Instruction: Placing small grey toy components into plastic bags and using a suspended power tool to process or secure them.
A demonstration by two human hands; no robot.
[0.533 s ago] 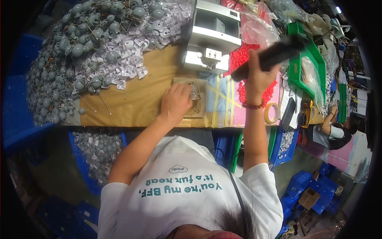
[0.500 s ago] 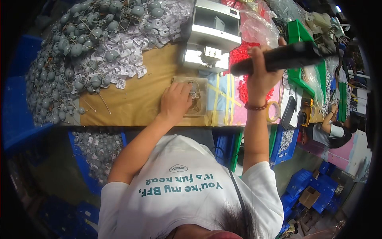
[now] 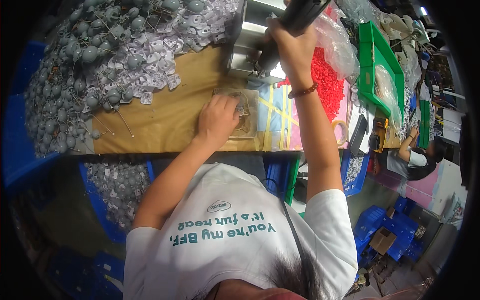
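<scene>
My right hand point(image 3: 294, 52) is wrapped round a black electric screwdriver point(image 3: 306, 14), held tilted. Its front end points down at the front of a white and grey screw feeder point(image 3: 253, 36), and the hand partly hides that machine. Whether the tip touches the feeder cannot be made out. My left hand point(image 3: 218, 119) lies with curled fingers over a shallow, clear-walled fixture point(image 3: 247, 133) near the table's front edge. A small light part shows at its fingertips, mostly covered, so its kind is unclear.
Grey round parts with wires point(image 3: 90, 54) and white plastic pieces point(image 3: 156, 65) heap up at the left. Red small parts point(image 3: 327, 82) lie right of the feeder, near a green tray point(image 3: 367, 70) and a tape roll point(image 3: 340, 131). Another person point(image 3: 417, 159) sits far right.
My right hand has swung the screwdriver left, from over the red parts to the screw feeder, and tipped it from level to steep. My left hand stays on the fixture.
</scene>
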